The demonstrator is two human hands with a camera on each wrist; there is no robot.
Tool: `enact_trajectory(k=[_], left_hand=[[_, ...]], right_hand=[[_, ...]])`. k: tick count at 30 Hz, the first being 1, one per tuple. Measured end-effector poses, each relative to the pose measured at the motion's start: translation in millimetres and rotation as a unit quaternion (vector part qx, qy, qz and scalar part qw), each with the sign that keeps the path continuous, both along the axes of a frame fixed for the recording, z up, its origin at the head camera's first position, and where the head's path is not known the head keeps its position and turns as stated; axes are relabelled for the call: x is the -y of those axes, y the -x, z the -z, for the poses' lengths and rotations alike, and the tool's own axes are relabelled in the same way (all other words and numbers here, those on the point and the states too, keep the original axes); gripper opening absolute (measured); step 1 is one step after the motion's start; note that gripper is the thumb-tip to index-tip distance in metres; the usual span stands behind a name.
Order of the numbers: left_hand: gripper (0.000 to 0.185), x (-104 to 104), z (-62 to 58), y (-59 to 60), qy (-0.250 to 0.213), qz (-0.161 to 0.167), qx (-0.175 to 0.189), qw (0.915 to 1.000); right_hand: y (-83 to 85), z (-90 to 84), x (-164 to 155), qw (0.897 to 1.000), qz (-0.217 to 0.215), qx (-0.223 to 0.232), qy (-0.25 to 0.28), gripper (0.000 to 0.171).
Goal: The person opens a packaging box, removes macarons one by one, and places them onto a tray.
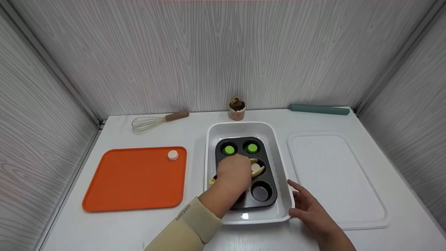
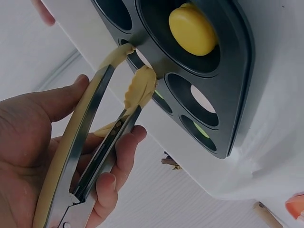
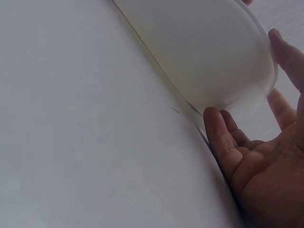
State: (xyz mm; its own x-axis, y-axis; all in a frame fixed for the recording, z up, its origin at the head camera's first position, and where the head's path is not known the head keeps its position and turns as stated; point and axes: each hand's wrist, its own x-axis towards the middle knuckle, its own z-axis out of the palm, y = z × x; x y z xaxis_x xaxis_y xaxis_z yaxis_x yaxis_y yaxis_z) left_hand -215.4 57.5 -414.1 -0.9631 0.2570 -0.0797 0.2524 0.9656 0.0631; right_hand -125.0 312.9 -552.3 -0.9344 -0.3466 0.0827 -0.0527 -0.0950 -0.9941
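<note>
A dark muffin pan [image 1: 268, 202] lies inside a white bin [image 1: 284, 167]. Its two far cups each hold a green disc [image 1: 229, 150]. My left hand [image 1: 234, 174] hovers over the pan's middle and grips metal tongs [image 2: 92, 137] with yellow tips [image 1: 258, 169]. The tips sit at a middle cup, around a pale piece [image 1: 254, 166]. In the left wrist view a yellow disc [image 2: 192, 29] lies in a neighbouring cup of the pan [image 2: 237, 71]. My right hand [image 1: 308, 207] rests with relaxed fingers [image 3: 219, 137] against the bin's near right corner [image 3: 204, 52].
An orange mat [image 1: 136, 179] with a small pale disc [image 1: 172, 155] lies left of the bin. A white lid [image 1: 334, 177] lies to the right. Along the back wall are a whisk [image 1: 153, 122], a toy cupcake [image 1: 237, 108] and a teal handle [image 1: 318, 109].
</note>
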Motion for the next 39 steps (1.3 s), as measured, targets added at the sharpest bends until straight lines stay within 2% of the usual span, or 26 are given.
enact_trajectory(k=[5,8,12,19,24,28,35,39], left_hand=[[0.018,4,-2.8,-1.8,-0.021,0.005,-0.019,0.9996],[0.026,9,-5.4,-2.6,-0.039,-0.002,-0.022,0.999],[0.041,19,-14.2,-3.4,-0.065,-0.018,0.003,0.9977],[0.038,41,-27.8,-6.1,-0.097,-0.038,0.02,0.9944],[0.048,57,-38.5,-5.7,-0.097,-0.067,0.024,0.9928],[0.05,77,-46.4,-3.6,-0.107,-0.085,0.01,0.9906],[0.04,116,-51.4,-2.0,-0.143,-0.099,-0.051,0.9834],[0.04,136,-54.7,-0.9,-0.146,-0.111,-0.057,0.9814]], right_hand=[[0.4,-0.2,-1,1.0,0.012,0.021,-0.013,0.087],[0.3,-1.0,-1,0.999,0.018,0.03,-0.025,0.089],[0.9,-1.8,0,0.999,0.015,0.025,-0.024,0.088],[0.6,-2.0,0,1.0,0.006,0.017,-0.018,0.087],[-0.3,-2.8,0,0.999,0.016,0.024,-0.025,0.089],[0.2,-2.3,0,0.999,0.021,0.028,-0.026,0.09],[0.4,0.0,-2,1.0,-0.002,0.008,-0.002,0.086],[0.5,1.2,-1,1.0,-0.014,-0.005,0.015,0.083]])
